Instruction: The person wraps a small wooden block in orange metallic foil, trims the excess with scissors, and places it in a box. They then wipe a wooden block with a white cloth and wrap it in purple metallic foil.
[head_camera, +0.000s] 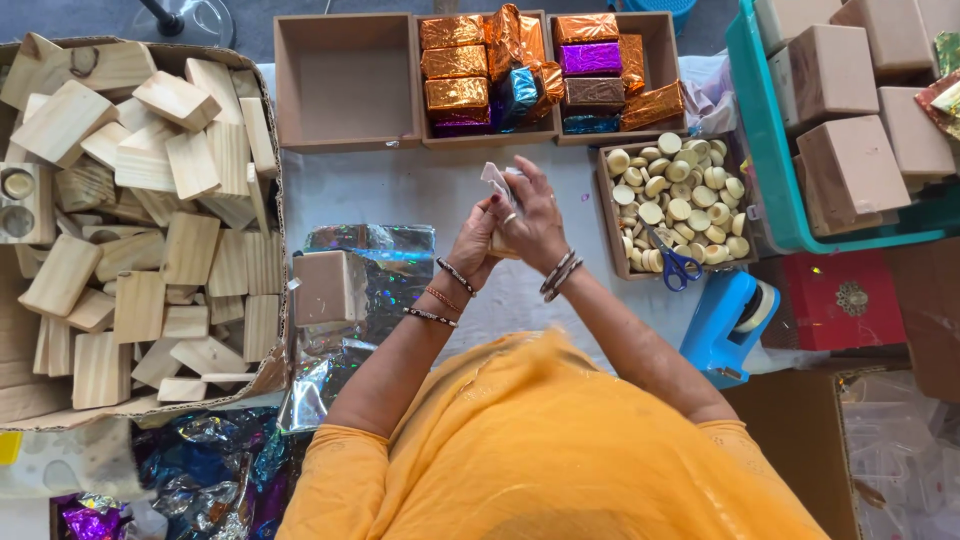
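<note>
My left hand (474, 243) and my right hand (532, 222) are pressed together above the white table, both closed around a small pale object that they mostly hide. A crumpled whitish strip (495, 180) sticks up from between my fingers. To the left of my hands, a plain wooden block (328, 288) rests on a shiny holographic foil sheet (392, 262). To the right is a wooden tray of round cream discs (690, 190) with blue-handled scissors (678, 266) lying on it.
A cardboard box of wooden blocks (140, 220) fills the left side. At the back are an empty wooden tray (345, 80) and two trays of foil-wrapped blocks (455, 75). A blue tape dispenser (735, 322), a red box (835, 300) and a teal crate (765, 150) stand at the right.
</note>
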